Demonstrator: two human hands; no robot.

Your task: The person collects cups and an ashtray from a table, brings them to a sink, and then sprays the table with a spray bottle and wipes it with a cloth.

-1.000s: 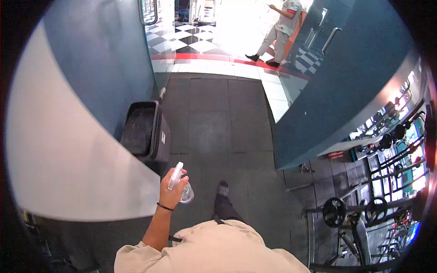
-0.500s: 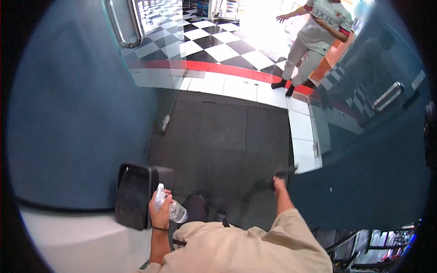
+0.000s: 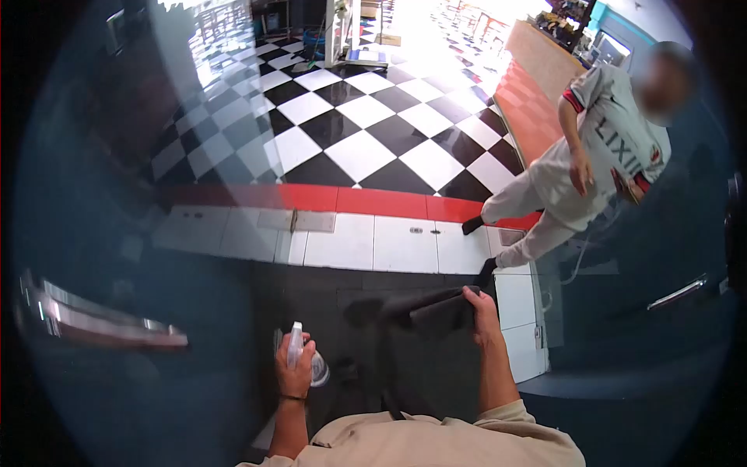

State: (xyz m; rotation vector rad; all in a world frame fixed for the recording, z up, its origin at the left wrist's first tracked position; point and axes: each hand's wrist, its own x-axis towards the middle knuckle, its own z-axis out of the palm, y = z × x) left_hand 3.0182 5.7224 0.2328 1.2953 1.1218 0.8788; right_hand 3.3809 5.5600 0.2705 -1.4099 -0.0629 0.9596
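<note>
A clear spray bottle (image 3: pixel 320 370) with a white trigger head is in my left hand (image 3: pixel 296 373), whose fingers wrap round its neck. My right hand (image 3: pixel 485 317), ahead and to the right, grips the end of a dark grey cloth (image 3: pixel 437 313). The cloth stretches out to the left of that hand, its far end blurred against the dark floor. Both hands are in front of my body, well apart from each other.
Glass doors stand on both sides, with a metal handle (image 3: pixel 109 321) at left and another handle (image 3: pixel 677 291) at right. A white-tiled threshold (image 3: pixel 338 247) meets a checkered floor (image 3: pixel 362 152). A person (image 3: pixel 595 159) in a white jersey is stepping through at right, near a counter (image 3: pixel 537 58).
My view has moved forward and lifted toward the checkered floor. The right hand has risen with the cloth spread out. The black bin has left view. The other person has come nearer.
</note>
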